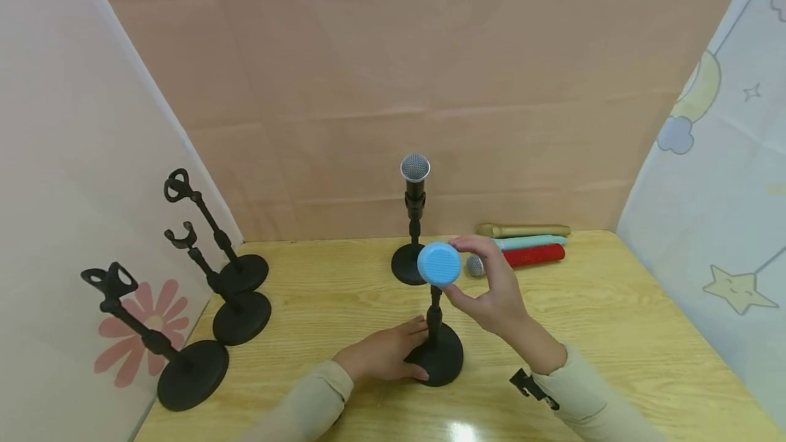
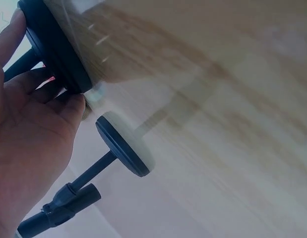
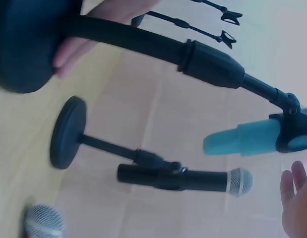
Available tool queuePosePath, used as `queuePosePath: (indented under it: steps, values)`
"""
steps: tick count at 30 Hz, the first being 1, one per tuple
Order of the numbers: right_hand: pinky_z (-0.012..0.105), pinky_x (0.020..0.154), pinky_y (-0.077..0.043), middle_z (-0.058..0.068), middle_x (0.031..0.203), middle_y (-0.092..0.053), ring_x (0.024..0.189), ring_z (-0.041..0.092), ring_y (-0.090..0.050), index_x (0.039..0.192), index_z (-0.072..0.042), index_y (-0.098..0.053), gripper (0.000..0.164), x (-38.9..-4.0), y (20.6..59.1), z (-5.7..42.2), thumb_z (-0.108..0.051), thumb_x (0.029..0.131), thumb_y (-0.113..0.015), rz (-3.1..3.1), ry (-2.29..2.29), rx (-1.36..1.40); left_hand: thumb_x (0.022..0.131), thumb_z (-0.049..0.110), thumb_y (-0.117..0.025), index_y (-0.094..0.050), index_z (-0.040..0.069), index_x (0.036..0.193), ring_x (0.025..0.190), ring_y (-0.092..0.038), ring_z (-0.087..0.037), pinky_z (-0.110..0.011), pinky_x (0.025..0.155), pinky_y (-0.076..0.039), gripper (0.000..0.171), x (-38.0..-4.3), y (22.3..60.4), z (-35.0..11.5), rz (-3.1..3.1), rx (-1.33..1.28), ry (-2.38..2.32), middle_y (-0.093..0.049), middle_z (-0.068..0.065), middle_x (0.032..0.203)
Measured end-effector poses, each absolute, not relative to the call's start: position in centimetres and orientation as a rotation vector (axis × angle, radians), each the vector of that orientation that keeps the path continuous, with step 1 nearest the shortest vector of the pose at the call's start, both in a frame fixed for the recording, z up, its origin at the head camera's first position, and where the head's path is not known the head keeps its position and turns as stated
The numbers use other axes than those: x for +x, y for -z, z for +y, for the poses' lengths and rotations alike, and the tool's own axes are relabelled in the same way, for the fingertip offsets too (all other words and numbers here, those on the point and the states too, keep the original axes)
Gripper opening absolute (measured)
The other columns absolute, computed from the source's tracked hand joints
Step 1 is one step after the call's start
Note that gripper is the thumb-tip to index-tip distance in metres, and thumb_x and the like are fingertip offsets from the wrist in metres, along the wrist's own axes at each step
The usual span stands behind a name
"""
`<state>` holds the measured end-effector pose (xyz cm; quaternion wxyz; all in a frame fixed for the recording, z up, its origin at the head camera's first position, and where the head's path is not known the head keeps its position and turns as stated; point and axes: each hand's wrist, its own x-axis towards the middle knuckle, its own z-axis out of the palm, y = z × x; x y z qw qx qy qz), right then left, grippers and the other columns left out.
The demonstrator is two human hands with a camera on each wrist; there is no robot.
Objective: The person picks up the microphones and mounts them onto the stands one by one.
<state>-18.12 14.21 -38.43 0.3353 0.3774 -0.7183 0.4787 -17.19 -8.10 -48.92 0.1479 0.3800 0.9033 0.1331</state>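
Observation:
A light-blue microphone faces up toward the head camera, its round top pinched at the edge between thumb and fingers of my right hand. In the right wrist view its blue body sits in the clip of a black microphone stand. That stand's round base is gripped at its left side by my left hand. The left wrist view shows thumb and fingers at the rim of the base. Behind stands a second stand bearing a black microphone with a silver mesh head.
At the left stand several black stands without microphones, among them a near one and a middle one. Gold, light-teal and red microphones lie at the back right. Fabric walls border the wooden table.

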Motion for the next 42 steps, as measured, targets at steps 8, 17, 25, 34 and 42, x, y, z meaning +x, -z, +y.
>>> queuePosePath:
  steps: [8,17,25,34,42]
  values:
    - [0.015,0.098,-0.045,0.009,0.105,-0.065,0.102,0.017,-0.061,0.111,0.001,-0.063,0.039,-17.2,41.9,16.5,-0.036,0.101,-0.062,-1.991,-1.104,1.051,0.094,0.055,-0.063,-0.040,0.011,0.156,0.153,-0.027,-0.020,-0.033,0.116,-0.038,0.079,-17.0,48.6,-8.1,2.623,1.095,-0.378,-0.032,-0.004,0.164]
    - [0.034,0.082,-0.059,0.001,0.109,-0.065,0.096,0.017,-0.064,0.116,-0.009,-0.062,0.029,-16.6,46.2,16.9,-0.016,0.092,-0.076,-2.324,-0.982,1.115,0.094,0.057,-0.063,-0.038,0.011,0.157,0.152,-0.029,-0.021,-0.034,0.116,-0.039,0.082,-17.1,48.8,-8.3,2.607,1.085,-0.380,-0.029,-0.006,0.165]
    - [0.039,0.086,-0.059,0.002,0.117,-0.067,0.104,0.022,-0.067,0.123,-0.010,-0.062,0.033,-15.9,47.2,16.7,-0.021,0.095,-0.074,-2.614,-0.928,1.040,0.094,0.060,-0.060,-0.038,0.015,0.158,0.150,-0.033,-0.023,-0.038,0.115,-0.040,0.081,-17.1,49.1,-8.6,2.641,1.037,-0.438,-0.029,-0.004,0.165]
    - [0.047,0.098,-0.054,0.007,0.139,-0.058,0.123,0.023,-0.060,0.140,-0.017,-0.052,0.053,-16.0,48.1,16.5,-0.049,0.099,-0.062,-2.967,-0.790,1.074,0.097,0.052,-0.063,-0.042,0.014,0.155,0.148,-0.037,-0.021,-0.041,0.116,-0.039,0.072,-17.6,47.8,-9.6,2.724,0.939,-0.571,-0.036,-0.003,0.162]
    - [0.052,0.102,-0.050,0.017,0.147,-0.051,0.132,0.034,-0.054,0.144,-0.002,-0.052,0.065,-15.9,48.4,16.4,-0.048,0.099,-0.062,-3.021,-0.691,1.159,0.097,0.055,-0.059,-0.038,0.019,0.158,0.145,-0.040,-0.018,-0.043,0.114,-0.042,0.073,-17.7,46.4,-9.9,2.719,0.935,-0.721,-0.039,0.001,0.160]
